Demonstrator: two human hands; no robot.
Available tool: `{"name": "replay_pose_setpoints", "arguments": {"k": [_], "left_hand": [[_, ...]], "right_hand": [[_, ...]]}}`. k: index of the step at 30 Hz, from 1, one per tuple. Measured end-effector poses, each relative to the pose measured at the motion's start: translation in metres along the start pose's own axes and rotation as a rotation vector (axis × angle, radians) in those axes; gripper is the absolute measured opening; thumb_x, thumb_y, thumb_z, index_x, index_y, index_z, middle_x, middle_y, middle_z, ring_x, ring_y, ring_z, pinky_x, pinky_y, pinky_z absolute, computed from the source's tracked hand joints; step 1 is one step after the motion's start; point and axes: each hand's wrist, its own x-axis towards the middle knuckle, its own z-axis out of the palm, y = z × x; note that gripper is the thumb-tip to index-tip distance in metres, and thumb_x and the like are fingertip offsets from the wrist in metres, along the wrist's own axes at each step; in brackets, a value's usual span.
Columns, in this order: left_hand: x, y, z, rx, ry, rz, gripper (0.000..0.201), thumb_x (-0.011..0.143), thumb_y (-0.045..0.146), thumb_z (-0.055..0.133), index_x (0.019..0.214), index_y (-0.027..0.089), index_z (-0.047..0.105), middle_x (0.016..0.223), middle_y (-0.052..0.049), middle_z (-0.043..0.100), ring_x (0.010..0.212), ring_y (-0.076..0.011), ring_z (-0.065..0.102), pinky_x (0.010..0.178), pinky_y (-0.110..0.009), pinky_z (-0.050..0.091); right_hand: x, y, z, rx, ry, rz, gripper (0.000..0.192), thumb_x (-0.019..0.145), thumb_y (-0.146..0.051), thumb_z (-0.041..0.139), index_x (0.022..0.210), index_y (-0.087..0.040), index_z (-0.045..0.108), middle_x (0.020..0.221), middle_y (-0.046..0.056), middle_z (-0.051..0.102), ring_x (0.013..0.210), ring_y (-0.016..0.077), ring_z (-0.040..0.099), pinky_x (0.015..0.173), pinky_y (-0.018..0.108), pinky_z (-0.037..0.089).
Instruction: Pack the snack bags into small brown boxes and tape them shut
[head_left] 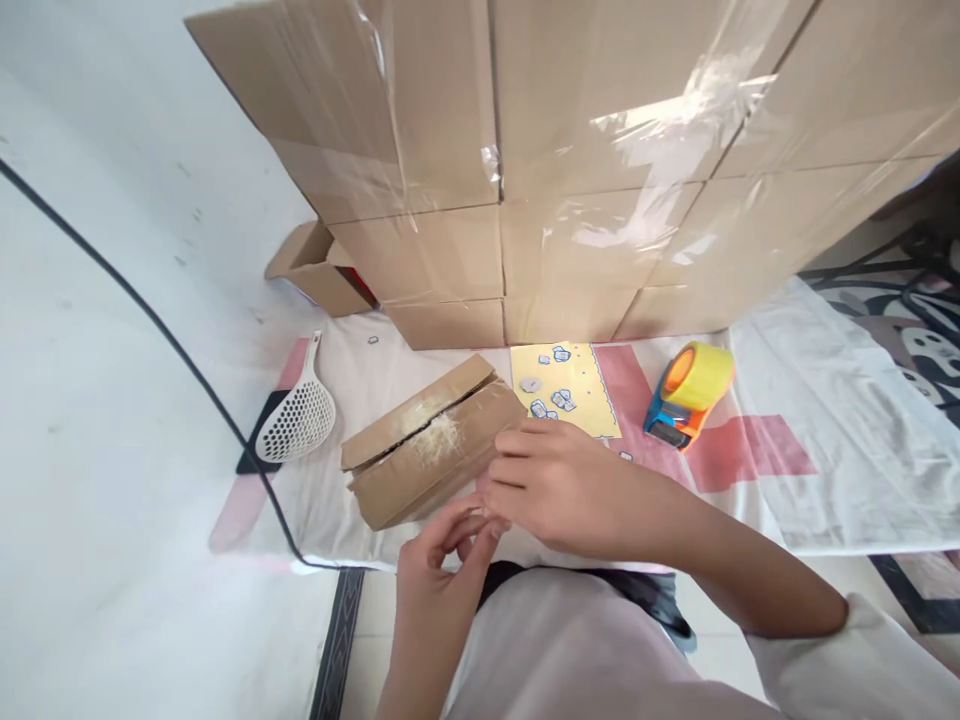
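A flattened cardboard box (431,440) lies on the sheet-covered floor (825,450); light and stiff, it is best gripped at an edge. The right hand (559,485) rests loosely at its corner, and the left hand (442,560) is pinched empty.

the small box (431,440) is matt brown cardboard with a rough, torn patch on top, and the stacked boxes (570,160) behind carry glossy clear tape. the scoop (296,420) is smooth white plastic, the tape dispenser (686,395) shiny coloured plastic, the sheet (825,440) underneath soft cloth.
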Motion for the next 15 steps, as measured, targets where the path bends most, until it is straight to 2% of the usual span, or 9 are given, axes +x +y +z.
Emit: {"name": "replay_pose_setpoints", "arguments": {"k": [3,5,6,8,11,13,15], "left_hand": [[-0.01,-0.01,-0.007,-0.167,-0.068,-0.002,0.045,0.079,0.053,0.079,0.113,0.024,0.077,0.086,-0.007,0.079,0.058,-0.0163,0.061,0.063,-0.032,0.053],[-0.012,-0.019,-0.019,-0.315,-0.162,0.03,0.059,0.072,0.059,0.082,0.123,0.03,0.073,0.103,-0.009,0.08,0.058,-0.0191,0.065,0.066,-0.038,0.056],[-0.01,-0.024,-0.029,-0.361,-0.172,0.031,0.063,0.071,0.061,0.082,0.125,0.031,0.072,0.105,-0.01,0.08,0.056,-0.0194,0.065,0.067,-0.041,0.057],[-0.003,-0.029,-0.053,-0.348,-0.051,0.012,0.056,0.072,0.058,0.082,0.118,0.027,0.075,0.093,-0.009,0.08,0.051,-0.0182,0.063,0.063,-0.039,0.057],[0.005,-0.028,-0.091,-0.159,0.316,0.034,0.028,0.076,0.045,0.082,0.085,0.02,0.075,0.064,-0.003,0.072,0.047,-0.0142,0.057,0.053,-0.03,0.052],[0.005,-0.02,-0.105,-0.027,0.466,0.11,0.019,0.077,0.037,0.08,0.076,0.02,0.071,0.058,0.001,0.066,0.045,-0.0128,0.053,0.048,-0.028,0.049],[0.004,-0.01,-0.106,0.127,0.503,0.268,0.013,0.085,0.032,0.072,0.077,0.022,0.07,0.057,0.003,0.064,0.047,-0.014,0.056,0.051,-0.029,0.051]], "right_hand": [[0.013,0.004,-0.002,0.117,-0.009,-0.033,0.025,0.099,-0.017,0.051,0.077,-0.019,0.062,0.073,0.0,0.062,0.075,0.0147,0.046,0.067,0.03,0.033],[0.021,0.007,-0.012,0.194,-0.023,-0.075,0.027,0.101,-0.019,0.049,0.079,-0.019,0.065,0.072,0.0,0.063,0.074,0.0141,0.047,0.067,0.03,0.036],[0.024,0.008,-0.02,0.24,-0.017,-0.087,0.028,0.102,-0.019,0.047,0.081,-0.019,0.066,0.073,0.0,0.064,0.074,0.0138,0.049,0.069,0.03,0.037],[0.028,0.013,-0.039,0.363,0.064,-0.069,0.027,0.103,-0.021,0.047,0.084,-0.018,0.066,0.076,0.001,0.065,0.075,0.0127,0.052,0.072,0.029,0.041],[0.035,0.024,-0.061,0.561,0.253,0.091,0.025,0.102,-0.025,0.052,0.08,-0.018,0.061,0.071,-0.002,0.059,0.065,0.0088,0.05,0.063,0.025,0.039],[0.042,0.035,-0.062,0.628,0.214,0.227,0.028,0.1,-0.027,0.053,0.074,-0.018,0.057,0.064,-0.005,0.049,0.057,0.0071,0.042,0.056,0.024,0.031],[0.053,0.049,-0.052,0.644,0.046,0.349,0.03,0.098,-0.028,0.053,0.07,-0.018,0.055,0.061,-0.006,0.041,0.055,0.0068,0.036,0.054,0.025,0.025]]}}
